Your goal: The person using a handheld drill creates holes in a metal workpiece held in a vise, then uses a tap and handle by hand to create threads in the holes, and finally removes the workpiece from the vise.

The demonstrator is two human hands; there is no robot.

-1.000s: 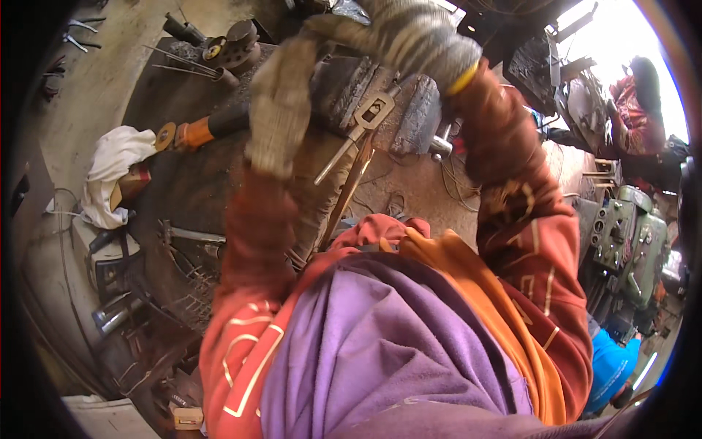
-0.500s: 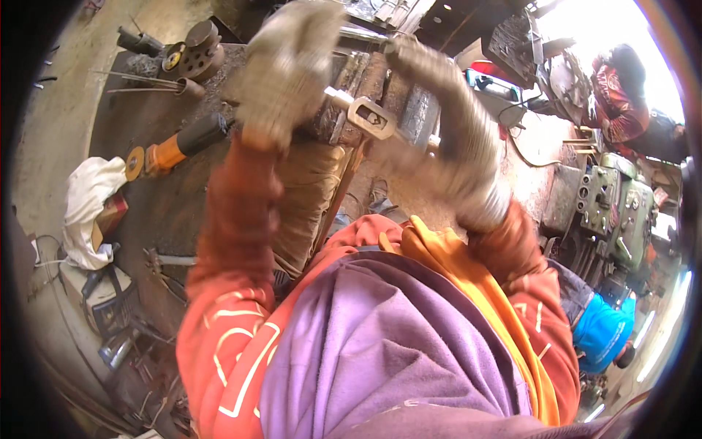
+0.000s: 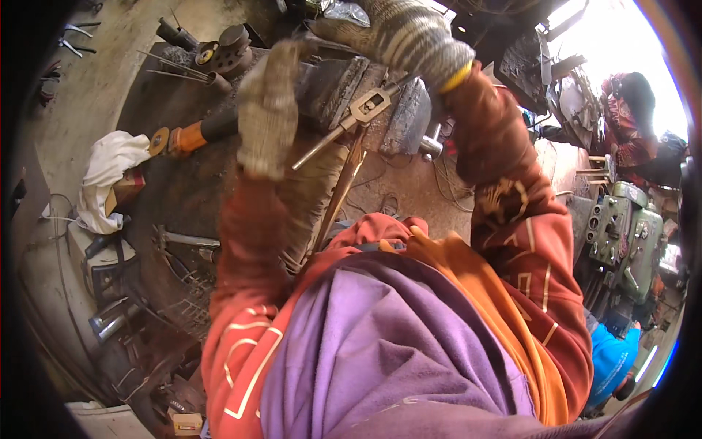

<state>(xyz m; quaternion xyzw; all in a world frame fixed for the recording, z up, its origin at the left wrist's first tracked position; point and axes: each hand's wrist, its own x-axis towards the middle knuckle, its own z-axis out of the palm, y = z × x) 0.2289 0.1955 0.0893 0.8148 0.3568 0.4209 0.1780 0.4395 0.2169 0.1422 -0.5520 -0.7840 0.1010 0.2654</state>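
Note:
A steel tap wrench with a slotted middle lies slantwise over the vise, its near handle pointing toward me. My left hand, in a dirty knit glove, is left of that handle and apart from it, open with fingers stretched upward and slightly blurred. Beyond the wrench, my right hand, in a striped glove with a yellow cuff edge, reaches leftward. It is open, one finger stretched out; its other fingers are partly hidden. A shiny clear object is close to those fingers; I cannot tell whether they touch.
An orange-and-black angle grinder lies on the dark bench at left, near a white cloth. Thin rods stand in a small cup. A green machine stands at right, with a person in blue near it.
Both hands have come away from the tap wrench. The right hand moved up and left beyond it; the left moved down slightly. The wrench has turned to a different slant.

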